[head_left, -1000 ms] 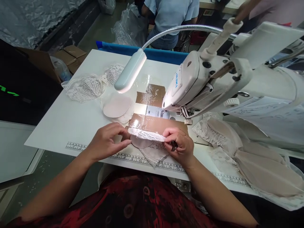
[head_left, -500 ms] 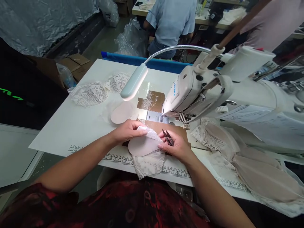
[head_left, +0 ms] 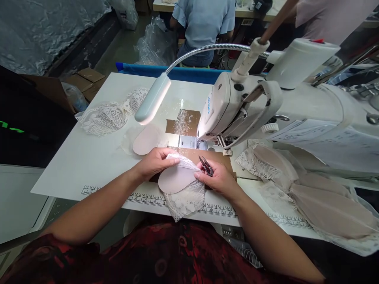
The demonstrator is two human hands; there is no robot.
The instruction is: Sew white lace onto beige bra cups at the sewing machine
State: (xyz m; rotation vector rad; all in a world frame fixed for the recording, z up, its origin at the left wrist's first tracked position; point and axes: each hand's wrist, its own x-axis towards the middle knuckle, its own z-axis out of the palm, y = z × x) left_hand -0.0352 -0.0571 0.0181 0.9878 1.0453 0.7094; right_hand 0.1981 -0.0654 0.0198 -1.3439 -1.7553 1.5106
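A lace-trimmed bra cup [head_left: 177, 179], pale pink with white lace, is held between both hands over the table's front edge. My left hand [head_left: 155, 162] is closed, pinching the lace along its upper left rim between thumb and fingers. At the right end of the cup, my right hand [head_left: 217, 177] is closed on the lace with thumb and forefinger. Small dark thread snips [head_left: 206, 165] also sit in that right hand, blades pointing up and left. A lace flap hangs below the cup toward my lap.
A white sewing machine [head_left: 225, 106] stands behind my right hand, with a lamp [head_left: 154, 98] on a bendable neck beside it. White lace pieces [head_left: 105, 118] and another cup [head_left: 145, 140] lie leftward. More lace-edged cups [head_left: 328, 205] are piled at right. A person [head_left: 204, 27] sits beyond the table.
The head view has shifted slightly, moving the machine and lamp left and up in the picture. Both hands keep nearly the same hold on the cup and the snips.
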